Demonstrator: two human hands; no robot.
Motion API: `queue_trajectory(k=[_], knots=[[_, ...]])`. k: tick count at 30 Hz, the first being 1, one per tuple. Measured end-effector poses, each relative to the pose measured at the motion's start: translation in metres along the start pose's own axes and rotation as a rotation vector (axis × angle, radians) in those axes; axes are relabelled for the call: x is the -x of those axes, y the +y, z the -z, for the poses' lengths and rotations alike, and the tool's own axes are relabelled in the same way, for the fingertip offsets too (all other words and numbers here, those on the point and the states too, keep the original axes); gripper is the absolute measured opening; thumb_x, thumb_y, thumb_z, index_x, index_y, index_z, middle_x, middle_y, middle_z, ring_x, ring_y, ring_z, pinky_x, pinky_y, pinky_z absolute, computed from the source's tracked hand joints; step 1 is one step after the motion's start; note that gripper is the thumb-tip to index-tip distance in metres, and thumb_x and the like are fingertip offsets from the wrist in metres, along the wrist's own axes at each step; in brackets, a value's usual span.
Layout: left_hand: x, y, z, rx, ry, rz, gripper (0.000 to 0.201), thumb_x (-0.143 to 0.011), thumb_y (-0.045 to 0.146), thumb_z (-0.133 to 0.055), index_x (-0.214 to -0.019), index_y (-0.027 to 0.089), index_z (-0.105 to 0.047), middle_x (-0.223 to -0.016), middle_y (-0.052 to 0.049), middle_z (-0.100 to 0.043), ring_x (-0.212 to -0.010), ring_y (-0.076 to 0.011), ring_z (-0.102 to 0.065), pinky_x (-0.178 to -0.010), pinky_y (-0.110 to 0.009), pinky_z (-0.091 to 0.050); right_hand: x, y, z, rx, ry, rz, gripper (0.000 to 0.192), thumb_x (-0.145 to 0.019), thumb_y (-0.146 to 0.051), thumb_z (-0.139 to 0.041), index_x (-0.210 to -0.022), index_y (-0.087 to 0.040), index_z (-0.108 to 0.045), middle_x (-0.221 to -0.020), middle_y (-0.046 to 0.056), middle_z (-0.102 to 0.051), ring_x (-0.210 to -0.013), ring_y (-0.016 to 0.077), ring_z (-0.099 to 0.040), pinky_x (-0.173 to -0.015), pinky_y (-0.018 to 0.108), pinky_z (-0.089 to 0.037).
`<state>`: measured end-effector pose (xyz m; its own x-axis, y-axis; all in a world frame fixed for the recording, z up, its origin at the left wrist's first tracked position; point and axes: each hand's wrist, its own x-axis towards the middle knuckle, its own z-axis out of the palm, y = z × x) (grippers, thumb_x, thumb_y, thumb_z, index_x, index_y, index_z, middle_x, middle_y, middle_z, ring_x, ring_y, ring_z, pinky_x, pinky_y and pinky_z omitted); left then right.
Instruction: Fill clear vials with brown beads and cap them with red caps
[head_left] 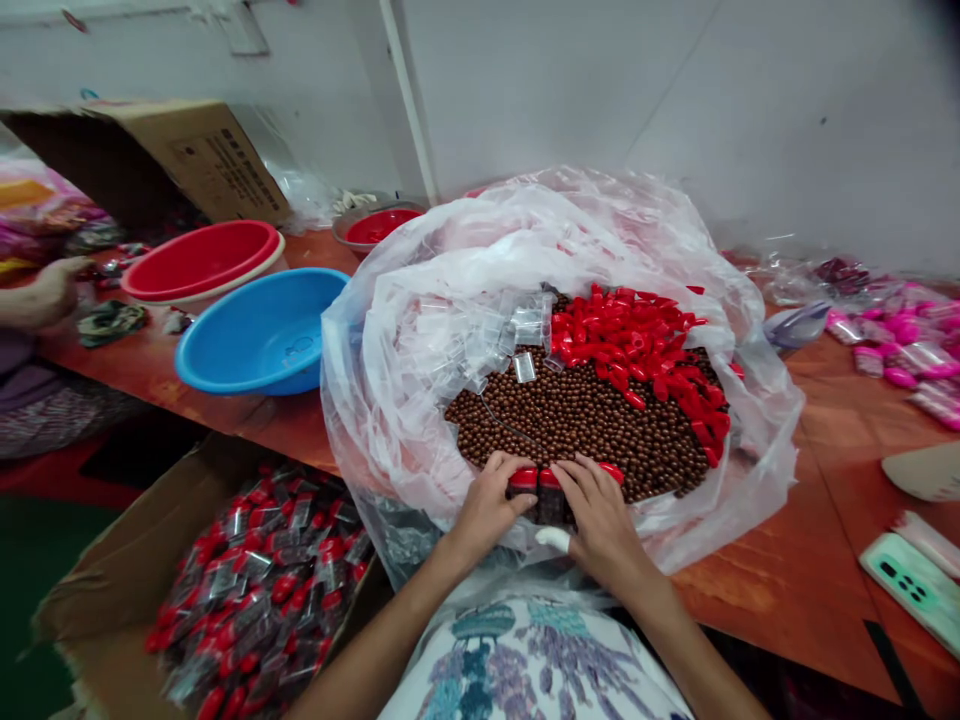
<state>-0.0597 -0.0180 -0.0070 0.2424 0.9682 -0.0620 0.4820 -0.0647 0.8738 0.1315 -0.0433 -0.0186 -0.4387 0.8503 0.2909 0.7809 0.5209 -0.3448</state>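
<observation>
At the near edge of the plastic-lined heap, my left hand is closed on a small clear container with a red cap, filled with something dark. Close beside it, my right hand, its thumb wrapped in white, grips a second red-capped container. Another red cap shows by the right fingers. Beyond both hands spread small brown balls. Clear empty containers lie at the heap's left, and loose red caps are piled at its right. My fingers partly hide both held containers.
Crumpled clear plastic sheeting surrounds the heap. A blue basin and a red basin stand left. Below, a cardboard box holds many filled containers. A phone lies right. Another person's hand is far left.
</observation>
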Motion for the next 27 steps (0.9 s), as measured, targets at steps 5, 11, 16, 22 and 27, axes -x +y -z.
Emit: queue_trajectory(k=[5,11,16,22,27], knots=[[-0.001,-0.001,0.002,0.295,0.103,0.052,0.039,-0.065,0.026,-0.069,-0.103,0.022,-0.060,-0.103,-0.005,-0.050,-0.092,-0.0189,-0.053,-0.077,-0.029,-0.045,-0.015,-0.009,0.004,-0.023,0.004,-0.003,0.074,-0.069,-0.020,-0.056,-0.137,-0.014,-0.026,-0.130,0.013,-0.044,-0.123,0.0300,-0.033,-0.098,0.050,-0.030],[-0.006,0.012,-0.002,0.544,0.074,0.088,0.041,-0.062,0.021,-0.071,-0.101,0.019,-0.060,-0.100,-0.005,-0.057,-0.090,-0.0180,-0.055,-0.079,-0.028,-0.044,-0.036,-0.014,0.012,-0.065,0.014,0.053,0.074,-0.063,-0.006,-0.045,-0.135,-0.014,-0.029,-0.124,0.012,-0.048,-0.116,0.0268,-0.039,-0.096,0.045,-0.032],[-0.007,0.021,-0.003,0.641,0.112,0.132,0.058,-0.056,0.016,-0.075,-0.107,0.021,-0.048,-0.102,-0.005,-0.058,-0.086,-0.0161,-0.057,-0.072,-0.025,-0.046,-0.041,-0.012,0.013,-0.052,0.031,0.053,0.059,-0.063,-0.009,-0.046,-0.121,-0.015,-0.043,-0.114,0.012,-0.054,-0.106,0.0263,-0.045,-0.089,0.042,-0.034],[-0.006,0.021,-0.005,0.662,0.002,0.132,0.051,-0.060,0.020,-0.074,-0.106,0.020,-0.054,-0.098,-0.005,-0.061,-0.085,-0.0166,-0.058,-0.075,-0.027,-0.045,-0.037,-0.007,0.013,-0.019,0.028,0.034,0.040,-0.065,-0.018,-0.050,-0.105,-0.016,-0.052,-0.093,0.009,-0.056,-0.092,0.0241,-0.048,-0.085,0.039,-0.033],[-0.005,0.018,-0.008,0.759,-0.069,0.125,0.045,-0.061,0.019,-0.073,-0.104,0.017,-0.059,-0.098,-0.005,-0.063,-0.089,-0.0172,-0.058,-0.082,-0.029,-0.044,-0.032,-0.003,0.010,-0.017,0.034,0.006,0.036,-0.065,-0.022,-0.054,-0.100,-0.016,-0.053,-0.088,0.007,-0.055,-0.088,0.0231,-0.048,-0.086,0.039,-0.033]])
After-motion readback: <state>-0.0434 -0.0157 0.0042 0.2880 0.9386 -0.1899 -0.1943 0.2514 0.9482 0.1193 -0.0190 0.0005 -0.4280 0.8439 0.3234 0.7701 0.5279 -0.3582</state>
